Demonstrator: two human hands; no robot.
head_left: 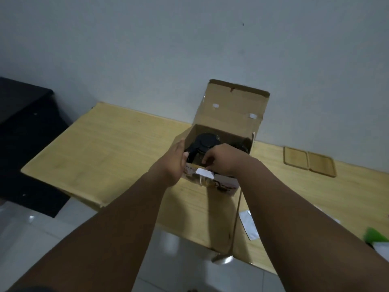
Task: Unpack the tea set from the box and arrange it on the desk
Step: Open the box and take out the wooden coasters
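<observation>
An open cardboard box (pixel 231 106) stands on the wooden desk (pixel 117 144) with its lid flap raised at the back. Inside it sits a glass teapot with a black lid (pixel 207 141); more dark items show in the box's right part, too dim to tell apart. My left hand (pixel 174 163) lies flat and open against the box's left front corner, beside the teapot's handle. My right hand (pixel 225 159) is curled over the box's front rim, with its fingertips pinched at the edge just above a white label. The box's front wall is partly hidden by both hands.
Two shallow wooden trays (pixel 295 155) (pixel 321 165) lie side by side on the desk to the right of the box. A long-handled metal ladle (pixel 223 259) overhangs the front edge. A white paper (pixel 249 225) and a green item (pixel 376 234) lie right. Dark furniture (pixel 25 127) stands left.
</observation>
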